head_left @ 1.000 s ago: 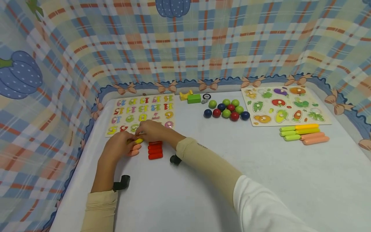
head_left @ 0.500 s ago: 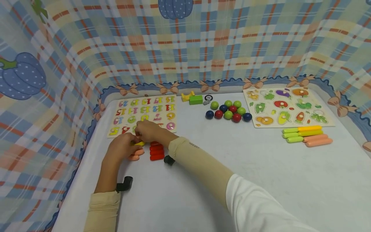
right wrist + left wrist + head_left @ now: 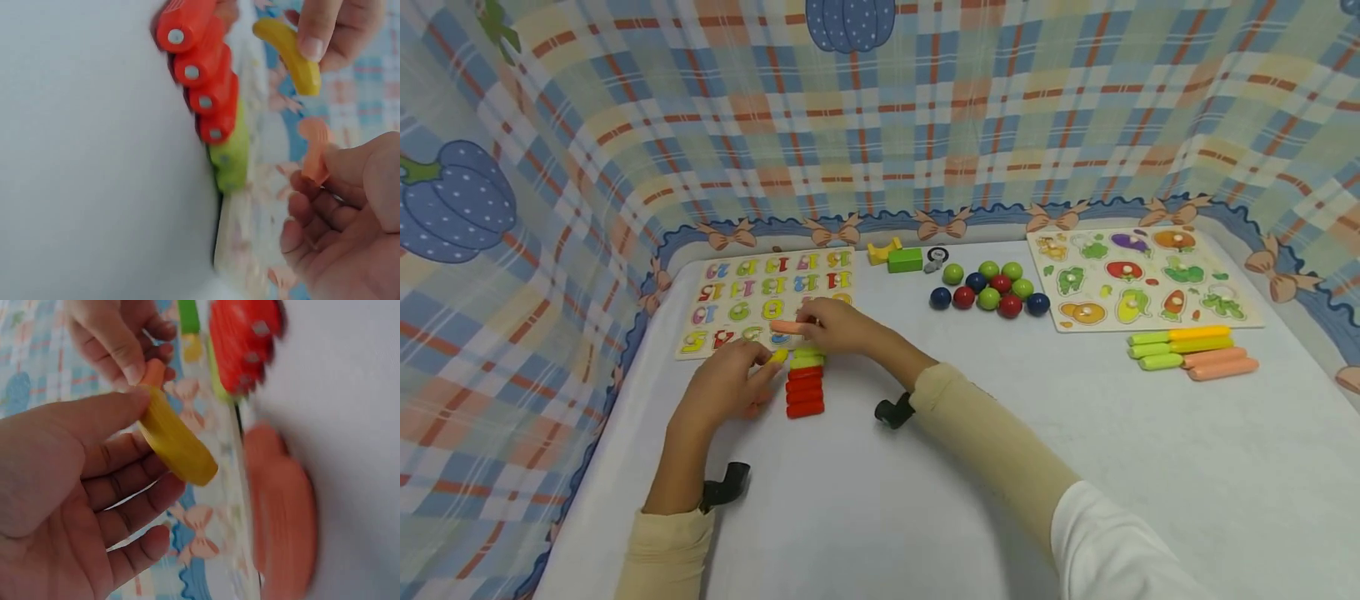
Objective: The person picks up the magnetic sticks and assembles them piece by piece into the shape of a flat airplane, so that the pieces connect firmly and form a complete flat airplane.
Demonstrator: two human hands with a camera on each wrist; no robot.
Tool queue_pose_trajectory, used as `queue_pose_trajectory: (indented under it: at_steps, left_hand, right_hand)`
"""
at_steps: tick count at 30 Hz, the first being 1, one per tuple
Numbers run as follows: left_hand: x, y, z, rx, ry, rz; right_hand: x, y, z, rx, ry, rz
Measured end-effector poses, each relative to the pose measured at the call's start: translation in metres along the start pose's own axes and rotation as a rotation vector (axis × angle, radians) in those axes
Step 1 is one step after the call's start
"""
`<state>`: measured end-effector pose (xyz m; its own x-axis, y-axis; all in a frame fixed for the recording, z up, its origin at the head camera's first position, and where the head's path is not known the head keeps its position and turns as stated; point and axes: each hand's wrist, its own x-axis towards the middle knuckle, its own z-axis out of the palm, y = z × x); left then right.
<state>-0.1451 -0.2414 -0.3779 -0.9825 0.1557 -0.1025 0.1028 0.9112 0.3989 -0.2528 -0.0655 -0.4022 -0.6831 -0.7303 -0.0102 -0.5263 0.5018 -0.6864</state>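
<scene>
In the left wrist view, a curved yellow piece [image 3: 178, 444], banana-like in shape, is pinched between thumb and fingers of my left hand [image 3: 718, 383]. My right hand [image 3: 842, 327] pinches a small peach-coloured piece [image 3: 317, 153] above the number board's [image 3: 758, 289] front edge. The two held pieces are apart in the right wrist view. Below the hands, several red pieces [image 3: 805, 395] with round grey spots on their ends lie in a row. Light green pieces [image 3: 807, 358] continue that row towards the board. More peach pieces [image 3: 281, 512] lie beside my left hand, partly hidden by it in the head view.
Several green, red and blue balls [image 3: 988, 297] sit at the back middle. Beside them are a green block [image 3: 905, 260] and a yellow piece [image 3: 883, 250]. A vegetable puzzle board [image 3: 1096, 287] lies back right, with green, yellow and peach sticks [image 3: 1198, 350] before it.
My right hand has moved away from my left, to the right and slightly up, carrying the peach piece. The green pieces are now uncovered. My left hand keeps the yellow piece, shifted slightly right.
</scene>
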Motion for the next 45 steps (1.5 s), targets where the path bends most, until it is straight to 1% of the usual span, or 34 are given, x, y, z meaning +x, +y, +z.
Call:
queue_pose_trajectory:
  at_steps: [2, 4, 6, 7, 9, 12, 14, 16, 18, 21, 23, 27, 30, 32, 34, 36, 38, 41, 45]
  left_hand:
    - [-0.001, 0.013, 0.003, -0.068, -0.012, 0.004]
    - [-0.002, 0.027, 0.010, -0.131, -0.028, 0.043]
    - [-0.004, 0.042, 0.019, -0.175, -0.048, 0.112]
    - [-0.004, 0.049, 0.025, -0.202, -0.069, 0.141]
    - [-0.004, 0.064, 0.037, -0.249, -0.135, 0.181]
    - [-0.003, 0.083, 0.054, -0.288, -0.236, 0.194]
    - [-0.001, 0.090, 0.062, -0.288, -0.272, 0.181]
    - [0.001, 0.094, 0.067, -0.279, -0.273, 0.149]
    - [0.002, 0.095, 0.070, -0.258, -0.257, 0.100]
    - [0.001, 0.095, 0.071, -0.184, -0.206, 0.040]
    - [0.001, 0.095, 0.070, -0.125, -0.167, 0.019]
    - [-0.001, 0.098, 0.070, -0.019, -0.100, 0.009]
    - [-0.005, 0.099, 0.070, 0.063, -0.064, 0.031]
    - [-0.009, 0.100, 0.069, 0.110, -0.045, 0.058]
    - [-0.013, 0.101, 0.066, 0.133, -0.050, 0.091]
    - [-0.017, 0.102, 0.061, 0.122, -0.087, 0.111]
    - [-0.019, 0.103, 0.058, 0.100, -0.124, 0.123]
    - [-0.017, 0.104, 0.056, 0.057, -0.166, 0.129]
    - [-0.014, 0.103, 0.059, 0.022, -0.190, 0.146]
  right_hand:
    - [-0.016, 0.008, -0.008, 0.042, 0.015, 0.028]
    - [-0.031, 0.019, -0.014, 0.073, 0.025, 0.063]
    - [-0.046, 0.030, -0.019, 0.076, 0.040, 0.121]
    - [-0.053, 0.036, -0.021, 0.080, 0.040, 0.154]
    - [-0.064, 0.047, -0.025, 0.075, 0.037, 0.215]
    - [-0.078, 0.060, -0.030, 0.057, 0.031, 0.273]
    - [-0.084, 0.065, -0.034, 0.052, 0.029, 0.280]
    - [-0.089, 0.069, -0.037, 0.044, 0.033, 0.276]
    - [-0.093, 0.071, -0.038, 0.031, 0.037, 0.274]
    - [-0.096, 0.073, -0.040, -0.006, 0.056, 0.278]
    - [-0.098, 0.074, -0.041, -0.029, 0.074, 0.285]
    - [-0.100, 0.078, -0.041, -0.073, 0.103, 0.256]
    - [-0.100, 0.082, -0.039, -0.065, 0.102, 0.214]
    - [-0.101, 0.083, -0.037, -0.050, 0.101, 0.163]
    - [-0.100, 0.083, -0.034, -0.040, 0.098, 0.124]
    - [-0.100, 0.084, -0.033, -0.040, 0.096, 0.091]
    - [-0.100, 0.083, -0.033, -0.045, 0.091, 0.076]
    - [-0.100, 0.082, -0.034, -0.031, 0.061, 0.069]
    - [-0.101, 0.081, -0.035, -0.014, 0.008, 0.058]
